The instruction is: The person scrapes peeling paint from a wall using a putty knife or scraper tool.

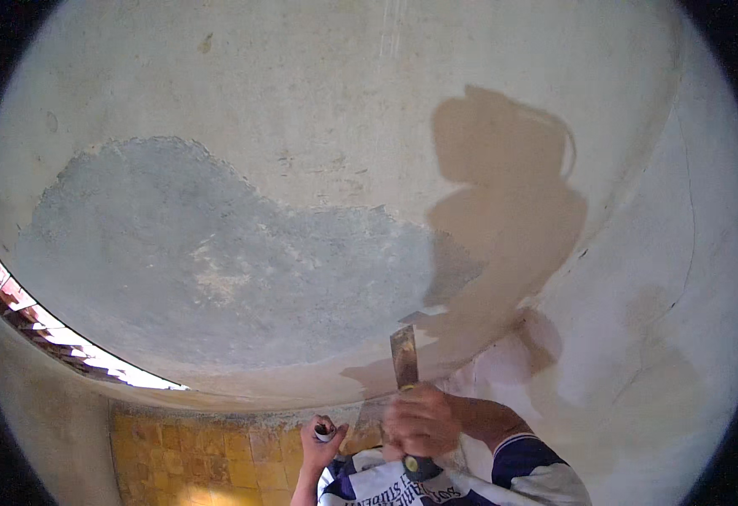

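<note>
Though blurry, right fingers [424,415] tight round scraper [404,357] — left fingers [311,434] round white cylinder [323,436], dark inside

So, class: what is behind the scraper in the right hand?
Beyond the scraper, partly shadowed wall shows around its blade, and the shirt around its handle end. Whatever it directly covers cannot be seen.

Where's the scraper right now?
In the head view, the scraper is low, just right of centre, upright in the person's right hand, its metal end pointing up toward the right part of the wall's grey patch.
</note>
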Available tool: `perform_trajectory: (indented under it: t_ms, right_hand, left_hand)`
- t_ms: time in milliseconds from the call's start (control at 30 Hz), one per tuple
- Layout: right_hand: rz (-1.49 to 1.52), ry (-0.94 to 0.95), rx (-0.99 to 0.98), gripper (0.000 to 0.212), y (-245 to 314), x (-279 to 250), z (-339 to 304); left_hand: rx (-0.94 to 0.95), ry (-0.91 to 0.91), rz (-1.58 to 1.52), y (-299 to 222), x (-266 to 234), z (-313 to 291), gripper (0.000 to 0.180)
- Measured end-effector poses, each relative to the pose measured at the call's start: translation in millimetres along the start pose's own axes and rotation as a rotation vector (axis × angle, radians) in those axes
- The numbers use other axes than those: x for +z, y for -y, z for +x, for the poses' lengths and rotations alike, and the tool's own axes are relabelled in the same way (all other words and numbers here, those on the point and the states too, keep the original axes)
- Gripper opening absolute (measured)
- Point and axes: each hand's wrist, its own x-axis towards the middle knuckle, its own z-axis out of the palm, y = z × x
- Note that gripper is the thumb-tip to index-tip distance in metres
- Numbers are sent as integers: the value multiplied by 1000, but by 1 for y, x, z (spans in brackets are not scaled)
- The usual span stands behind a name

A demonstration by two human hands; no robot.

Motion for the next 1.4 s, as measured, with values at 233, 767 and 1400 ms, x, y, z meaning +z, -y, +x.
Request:
perform_trajectory:
  t_ms: [233,767,1400]
  right_hand:
    - [-74,30,-78,28,-18,14,-16]
    - [154,346,539,25,-24,3,-30]
    - [-24,200,227,21,2,-5,-31]
  left_hand:
    - [43,-2,59,-18,4,10,35]
    - [-110,13,-69,0,-3,10,34]
    - [-118,-70,-40,17,-6,9,32]
